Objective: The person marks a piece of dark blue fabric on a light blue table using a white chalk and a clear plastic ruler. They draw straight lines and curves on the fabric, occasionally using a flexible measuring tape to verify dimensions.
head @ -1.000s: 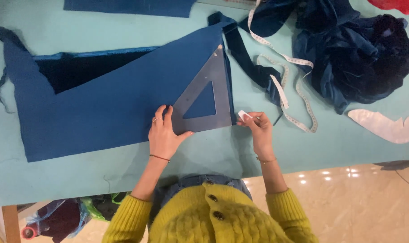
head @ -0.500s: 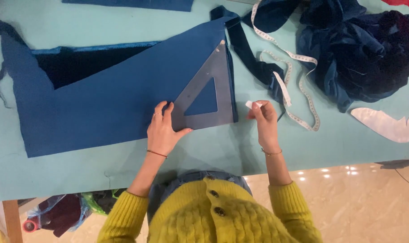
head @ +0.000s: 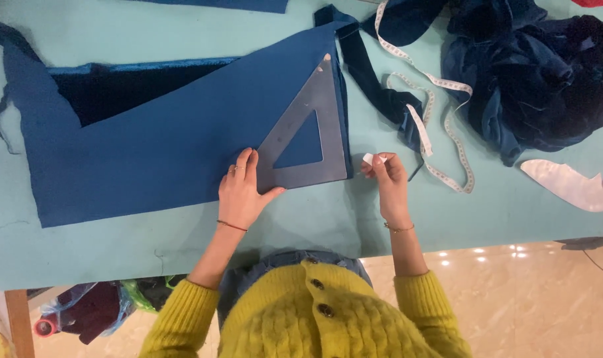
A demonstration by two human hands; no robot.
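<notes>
A large piece of blue fabric [head: 155,139] lies flat on the pale green table [head: 500,212]. A grey triangular set square [head: 314,126] rests on the fabric's right end. My left hand [head: 241,192] presses flat on the fabric and touches the set square's lower left corner. My right hand [head: 387,179] pinches a small white piece of chalk [head: 367,159] just right of the fabric's edge, beside the set square's lower right corner.
A white measuring tape [head: 440,126] snakes across the table to the right. A heap of dark blue velvet [head: 540,73] sits at the upper right, a white curved template [head: 573,185] below it. A dark fabric strip [head: 374,86] lies between. Bags [head: 89,311] sit under the table.
My right hand with the chalk has shifted slightly, staying close to the fabric's right edge. My left hand stays on the set square's corner.
</notes>
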